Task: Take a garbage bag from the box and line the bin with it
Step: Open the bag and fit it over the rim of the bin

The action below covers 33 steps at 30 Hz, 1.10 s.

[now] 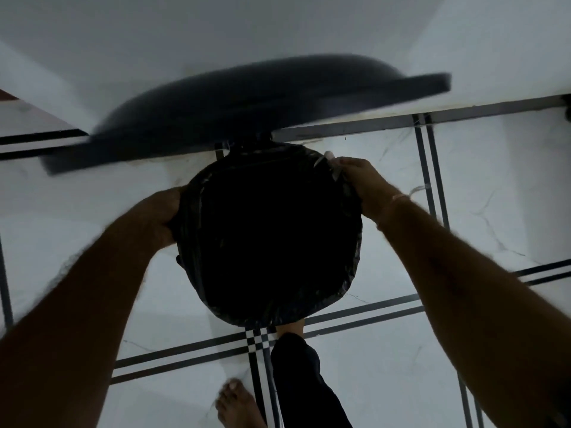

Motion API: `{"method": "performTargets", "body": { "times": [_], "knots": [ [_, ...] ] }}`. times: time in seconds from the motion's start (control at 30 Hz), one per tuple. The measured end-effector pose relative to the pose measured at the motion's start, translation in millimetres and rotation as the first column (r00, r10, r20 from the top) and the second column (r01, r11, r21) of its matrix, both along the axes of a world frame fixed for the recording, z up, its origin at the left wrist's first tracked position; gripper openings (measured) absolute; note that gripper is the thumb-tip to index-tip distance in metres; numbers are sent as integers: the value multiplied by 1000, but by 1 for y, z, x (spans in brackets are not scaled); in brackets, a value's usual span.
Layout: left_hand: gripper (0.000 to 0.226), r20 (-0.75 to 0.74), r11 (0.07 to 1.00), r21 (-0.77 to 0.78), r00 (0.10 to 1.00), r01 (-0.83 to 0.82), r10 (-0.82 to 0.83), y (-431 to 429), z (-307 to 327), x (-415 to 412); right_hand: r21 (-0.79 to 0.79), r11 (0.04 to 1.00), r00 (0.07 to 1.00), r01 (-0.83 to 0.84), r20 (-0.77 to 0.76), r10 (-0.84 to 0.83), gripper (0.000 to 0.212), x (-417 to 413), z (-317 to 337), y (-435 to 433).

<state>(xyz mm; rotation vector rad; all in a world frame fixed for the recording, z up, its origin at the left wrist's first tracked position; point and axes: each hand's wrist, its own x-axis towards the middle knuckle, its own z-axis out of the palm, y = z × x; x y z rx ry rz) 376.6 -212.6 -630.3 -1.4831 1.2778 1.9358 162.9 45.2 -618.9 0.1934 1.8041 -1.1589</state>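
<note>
Garbage bag (347, 273) stretched over bin (247, 112) rim.
Fingers of left hand (160, 217) grip it at 9 o'clock, right hand (355, 180) at 2 o'clock.

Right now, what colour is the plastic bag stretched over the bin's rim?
Black: the glossy plastic garbage bag, best in the head view.
</note>
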Motion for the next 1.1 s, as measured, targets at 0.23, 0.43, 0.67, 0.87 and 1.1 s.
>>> {"method": "performTargets", "body": {
  "times": [0.23,0.43,0.67,0.87,1.1],
  "knots": [
    [52,-243,991,105,965,-78,101,2,11,35,-117,993,1000,22,4,-22,44,10,22,21],
    [41,-59,1000,9,998,3,-2,1,8,14,-8,996,989,88,116,-87,25,4,10,4],
    [21,-132,980,-97,978,-174,160,3,4,25,17,993,982,-115,-149,116,34,7,15,18],
    [54,-307,976,-117,941,-185,142,13,18,31,-60,968,957,-244,-179,230,41,5,42,23],
    [50,-175,993,89,980,-83,97,5,16,20,45,993,990,-107,102,102,38,4,43,11]
  ]
}}
